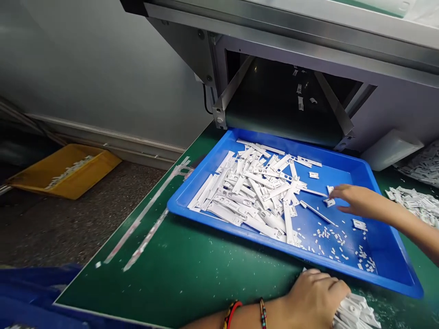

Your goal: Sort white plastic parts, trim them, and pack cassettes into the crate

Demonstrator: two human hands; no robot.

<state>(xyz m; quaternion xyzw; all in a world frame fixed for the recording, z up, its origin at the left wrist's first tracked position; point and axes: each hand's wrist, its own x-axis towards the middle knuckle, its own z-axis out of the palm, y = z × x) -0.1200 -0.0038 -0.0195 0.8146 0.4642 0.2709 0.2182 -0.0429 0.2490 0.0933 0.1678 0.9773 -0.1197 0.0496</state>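
My right hand (356, 200) is over the right half of a blue tray (350, 167), thumb and fingers apart. Its fingertips are beside or touching small white plastic clips (329, 202). In front of the tray, my left hand (317, 292) is closed around a bunch of white plastic parts (355, 313) that sticks out past its fingers. A heap of long white plastic strips (254, 187) fills the tray's left side. Another small white clip (359, 224) lies to the right of the tiny white bits (331, 240) scattered over the tray floor.
Behind the tray, a dark conveyor belt (274, 100) comes out of a machine opening, carrying a few white pieces (299, 89). More white parts (416, 203) are piled at right on the green table (206, 269). A yellow bin (78, 176) stands on the floor at left.
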